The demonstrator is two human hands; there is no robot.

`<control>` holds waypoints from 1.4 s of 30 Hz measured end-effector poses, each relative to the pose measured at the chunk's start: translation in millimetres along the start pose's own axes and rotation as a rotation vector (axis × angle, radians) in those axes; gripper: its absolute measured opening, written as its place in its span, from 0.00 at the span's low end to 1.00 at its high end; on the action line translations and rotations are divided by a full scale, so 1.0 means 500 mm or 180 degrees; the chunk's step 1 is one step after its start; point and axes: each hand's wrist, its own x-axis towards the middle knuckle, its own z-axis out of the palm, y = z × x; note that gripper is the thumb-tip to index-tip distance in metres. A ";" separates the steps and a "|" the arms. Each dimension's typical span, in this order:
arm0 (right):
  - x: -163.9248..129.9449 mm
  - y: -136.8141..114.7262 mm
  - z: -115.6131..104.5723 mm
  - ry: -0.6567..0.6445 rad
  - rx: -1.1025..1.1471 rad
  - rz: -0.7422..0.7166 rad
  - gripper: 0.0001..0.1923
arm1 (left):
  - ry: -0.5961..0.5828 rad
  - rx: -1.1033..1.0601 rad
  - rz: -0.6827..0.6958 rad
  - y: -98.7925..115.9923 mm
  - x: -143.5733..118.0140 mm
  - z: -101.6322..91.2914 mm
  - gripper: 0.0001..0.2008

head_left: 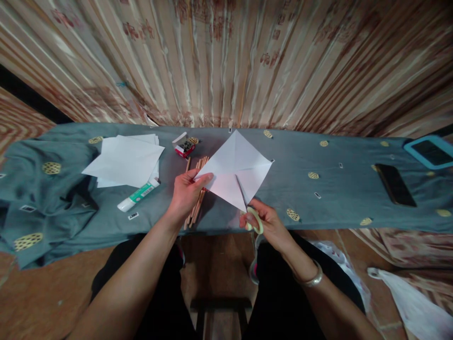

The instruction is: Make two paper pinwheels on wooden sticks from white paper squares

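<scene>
A creased white square of paper (226, 163) is held up over the cloth, turned so its corners point up, down and sideways. My left hand (188, 190) pinches its left corner, thumb on top. In my right hand (264, 219) is a pair of scissors (255, 221) with pale yellow-green handles, fingers through the loops. One blade lies over the paper, running from the bottom corner towards the middle; the other blade is hidden behind the sheet. Beneath my left hand and the paper lie several wooden pencils (198, 210), partly covered.
On the grey-green cloth (339, 198) to the left lie a stack of white paper (123, 160) and a glue stick (138, 194). A small open red-and-white box (184, 145) stands behind the pencils. Far right are a black phone (395, 185) and a blue-framed device (430, 152). A curtain (226, 61) hangs behind.
</scene>
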 end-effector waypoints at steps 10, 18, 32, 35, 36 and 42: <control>0.000 -0.003 0.008 0.0114 0.0067 -0.0001 0.26 | 0.0030 -0.0184 0.0008 -0.007 -0.001 0.007 0.08; 0.000 0.000 0.008 0.0094 0.0032 -0.0023 0.25 | 0.0040 -0.0446 -0.0025 -0.010 -0.001 0.012 0.08; 0.001 -0.003 0.010 0.0141 0.0138 0.0076 0.25 | 0.0045 -0.0466 0.0027 -0.013 0.002 0.008 0.09; 0.002 -0.002 0.010 0.0162 0.0200 0.0114 0.25 | 0.0058 -0.0502 0.0037 -0.014 0.002 0.008 0.09; 0.002 -0.002 0.010 0.0166 0.0210 0.0126 0.25 | 0.0052 -0.0517 0.0032 -0.014 0.002 0.008 0.09; 0.000 0.000 0.011 0.0103 0.0149 0.0143 0.26 | 0.0076 -0.0533 0.0028 -0.014 0.000 0.010 0.09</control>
